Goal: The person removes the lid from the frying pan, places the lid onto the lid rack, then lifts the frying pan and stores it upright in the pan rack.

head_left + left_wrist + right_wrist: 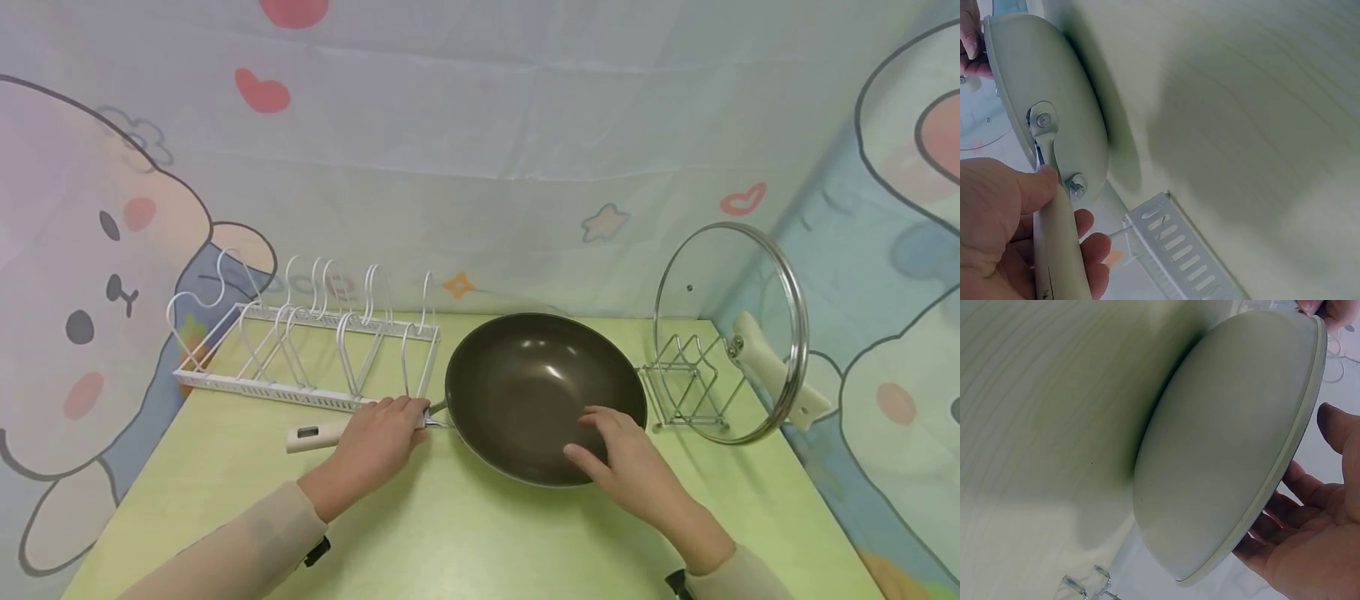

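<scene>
A wok (540,392) with a dark brown inside and a pale outside sits at the middle of the green table (480,533), its handle pointing left. My left hand (381,439) grips the cream handle (1060,250) close to where it joins the pan, thumb laid along it in the left wrist view. Over the right front rim is my right hand (633,467), its fingers loosely spread above the dark inside and thumb apart. In the right wrist view, the pale underside (1216,425) curves down to the table, and the fingers reach past the rim.
Behind my left hand stands a white wire rack (300,392) with upright loops. On the right, a small metal rack (686,417) holds a glass lid (723,275) upright, its cream knob (780,375) facing right. Printed cloth (480,150) hangs at the back and sides.
</scene>
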### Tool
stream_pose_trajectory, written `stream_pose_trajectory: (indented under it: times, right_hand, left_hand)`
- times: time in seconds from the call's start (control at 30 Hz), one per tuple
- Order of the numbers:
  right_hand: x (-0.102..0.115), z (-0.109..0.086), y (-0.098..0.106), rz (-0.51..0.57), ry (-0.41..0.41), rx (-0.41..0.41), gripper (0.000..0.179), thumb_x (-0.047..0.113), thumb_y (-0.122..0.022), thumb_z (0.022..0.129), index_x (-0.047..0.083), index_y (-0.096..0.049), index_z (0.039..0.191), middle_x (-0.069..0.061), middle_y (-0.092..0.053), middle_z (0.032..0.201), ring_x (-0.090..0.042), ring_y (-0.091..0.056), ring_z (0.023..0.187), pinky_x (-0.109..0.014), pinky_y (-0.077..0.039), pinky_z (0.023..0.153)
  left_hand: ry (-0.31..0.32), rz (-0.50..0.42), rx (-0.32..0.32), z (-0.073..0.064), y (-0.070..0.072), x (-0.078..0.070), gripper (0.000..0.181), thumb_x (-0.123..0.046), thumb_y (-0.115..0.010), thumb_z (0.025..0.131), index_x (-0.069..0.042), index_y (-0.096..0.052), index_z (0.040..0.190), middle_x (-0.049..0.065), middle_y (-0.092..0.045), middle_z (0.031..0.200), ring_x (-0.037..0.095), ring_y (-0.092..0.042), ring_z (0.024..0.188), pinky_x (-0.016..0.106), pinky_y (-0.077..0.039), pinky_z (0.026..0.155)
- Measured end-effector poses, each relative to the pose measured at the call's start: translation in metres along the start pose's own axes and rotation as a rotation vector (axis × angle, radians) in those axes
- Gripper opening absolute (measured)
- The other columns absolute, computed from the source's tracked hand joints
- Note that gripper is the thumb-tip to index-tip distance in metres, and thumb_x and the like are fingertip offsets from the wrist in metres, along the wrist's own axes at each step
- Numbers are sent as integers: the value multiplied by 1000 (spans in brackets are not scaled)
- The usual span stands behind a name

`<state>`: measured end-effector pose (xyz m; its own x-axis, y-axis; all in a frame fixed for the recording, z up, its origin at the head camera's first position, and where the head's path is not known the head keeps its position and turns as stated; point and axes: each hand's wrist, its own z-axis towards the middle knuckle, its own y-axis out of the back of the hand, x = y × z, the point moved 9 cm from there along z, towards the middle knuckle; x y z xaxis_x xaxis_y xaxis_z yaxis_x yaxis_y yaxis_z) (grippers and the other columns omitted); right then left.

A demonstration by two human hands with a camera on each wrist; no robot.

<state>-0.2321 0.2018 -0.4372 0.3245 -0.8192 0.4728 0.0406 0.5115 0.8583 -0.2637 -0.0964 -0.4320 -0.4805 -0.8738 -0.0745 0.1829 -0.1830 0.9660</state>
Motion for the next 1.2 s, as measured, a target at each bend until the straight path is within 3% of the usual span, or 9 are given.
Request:
stream_pose_trajectory:
  times: [0.27, 0.57, 0.67, 0.77, 0.93, 1.03, 1.2]
  right_hand:
    - [2, -1, -3, 3, 3, 5, 53, 44, -70, 104, 3, -65, 136, -18, -59, 153, -44, -53, 144, -64, -48, 114]
    - [8, -4, -4, -15, 36, -8, 53, 42, -79, 97, 4, -67, 132, -17, -63, 149, -43, -57, 140, -62, -51, 112]
    - [14, -5, -4, -44, 107, -41, 46, 39, -86, 89, 8, -74, 120, -12, -69, 137, -37, -63, 130, -57, -55, 106]
    - [25, -8, -3, -103, 236, -88, 34, 40, -90, 79, 17, -78, 100, -1, -74, 116, -25, -67, 114, -49, -58, 96]
    - [43, -16, -1, -194, 438, -202, 26, 44, -92, 65, 26, -75, 76, 13, -66, 89, -10, -59, 89, -33, -51, 80]
    - [48, -19, 2, -227, 482, -257, 27, 44, -92, 62, 27, -75, 72, 14, -64, 84, -8, -54, 83, -29, -47, 75]
    - [48, -18, 6, -283, 484, -316, 27, 47, -91, 60, 26, -76, 70, 14, -63, 77, -8, -52, 75, -26, -45, 69]
  left_hand:
    - [-11, -14, 27, -3, 1, -3, 37, -23, -80, 97, 0, -69, 125, 11, -75, 100, 30, -72, 86, 43, -60, 69]
    - [-36, -39, 81, -8, 3, -7, 38, -19, -79, 98, 3, -65, 126, 15, -74, 106, 34, -72, 92, 48, -61, 82]
    - [-46, -47, 81, -10, 6, -8, 34, -15, -77, 98, 3, -65, 125, 15, -73, 105, 34, -72, 92, 48, -61, 80]
    - [-53, -52, 87, -10, 7, -9, 32, -13, -76, 99, 4, -64, 124, 15, -73, 104, 34, -72, 90, 47, -61, 78]
    - [-59, -62, 92, -10, 6, -10, 33, -12, -76, 98, 4, -64, 124, 16, -73, 104, 33, -72, 90, 47, -61, 77]
    - [-58, -83, 103, -9, 6, -9, 32, -11, -76, 98, 4, -64, 124, 16, -73, 105, 33, -72, 91, 47, -61, 78]
    - [-20, -158, 161, -3, 4, -8, 29, -9, -74, 100, 5, -64, 122, 18, -72, 104, 36, -72, 94, 49, -61, 80]
